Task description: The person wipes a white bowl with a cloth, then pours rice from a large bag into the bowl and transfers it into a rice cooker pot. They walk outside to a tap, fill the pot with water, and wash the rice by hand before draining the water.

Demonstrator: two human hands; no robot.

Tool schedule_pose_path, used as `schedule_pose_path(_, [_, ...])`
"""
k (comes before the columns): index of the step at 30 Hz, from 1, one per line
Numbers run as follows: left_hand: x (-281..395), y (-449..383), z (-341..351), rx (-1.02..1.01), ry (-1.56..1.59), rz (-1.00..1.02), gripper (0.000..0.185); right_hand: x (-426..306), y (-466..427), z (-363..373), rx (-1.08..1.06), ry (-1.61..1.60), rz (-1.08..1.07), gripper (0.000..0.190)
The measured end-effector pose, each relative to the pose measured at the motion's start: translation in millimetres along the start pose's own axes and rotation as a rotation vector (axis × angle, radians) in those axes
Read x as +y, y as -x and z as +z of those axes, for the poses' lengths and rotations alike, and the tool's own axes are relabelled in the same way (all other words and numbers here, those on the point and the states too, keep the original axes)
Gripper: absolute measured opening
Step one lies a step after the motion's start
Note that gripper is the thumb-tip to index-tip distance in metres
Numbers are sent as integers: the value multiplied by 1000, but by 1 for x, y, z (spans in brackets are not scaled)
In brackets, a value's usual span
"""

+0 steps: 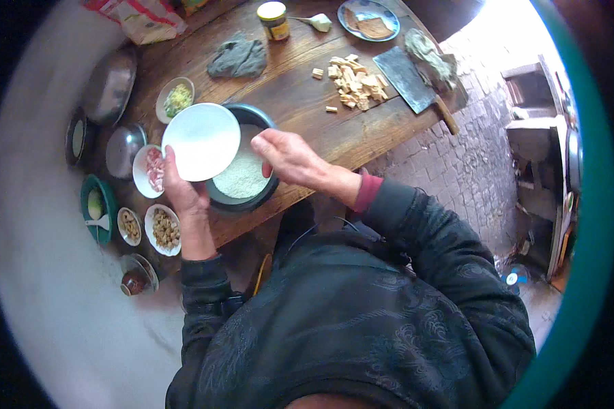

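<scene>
A white bowl [201,142] is gripped at its near left edge by my left hand [185,197], and its pale inside faces up. Its right side overlaps a dark round pot [245,203], which contains white grains [240,176] that look like rice. Over the pot's right rim hangs my right hand [292,156], fingers curled inward. Whether anything is inside those fingers is hidden. Beside my left hand sits a small bowl of raw meat pieces [155,168]. Just below it stands a white scalloped bowl of brown chopped pieces [165,229].
On the wooden table [297,102] lie pale cut pieces [357,84], a cleaver [407,79], a grey cloth [238,57], a lidded jar [275,23] and a blue-rimmed plate [369,23]. At left stand a metal lid [126,151], a green basin [96,197] and a bowl of chopped greens [178,101].
</scene>
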State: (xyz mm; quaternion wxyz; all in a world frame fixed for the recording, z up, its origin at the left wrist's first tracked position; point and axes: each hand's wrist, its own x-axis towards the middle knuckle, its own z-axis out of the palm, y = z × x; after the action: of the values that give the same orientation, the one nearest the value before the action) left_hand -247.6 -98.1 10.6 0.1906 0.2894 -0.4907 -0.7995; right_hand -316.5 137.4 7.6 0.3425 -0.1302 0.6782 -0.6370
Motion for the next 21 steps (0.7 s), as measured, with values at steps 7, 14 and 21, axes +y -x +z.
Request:
schedule_pose_path(7, [-10,34,42,-214,-112,-181,61,-34,7,-14,-14,-329,231,31])
schedule_pose_path(14, [-5,26,-19,43,-382,361,37,-7,-20,-76,289,-281,83,25])
schedule_pose_path(21, [-38,62,-89,298,-598,-165,41,47,-84,-116,457,41,253,32])
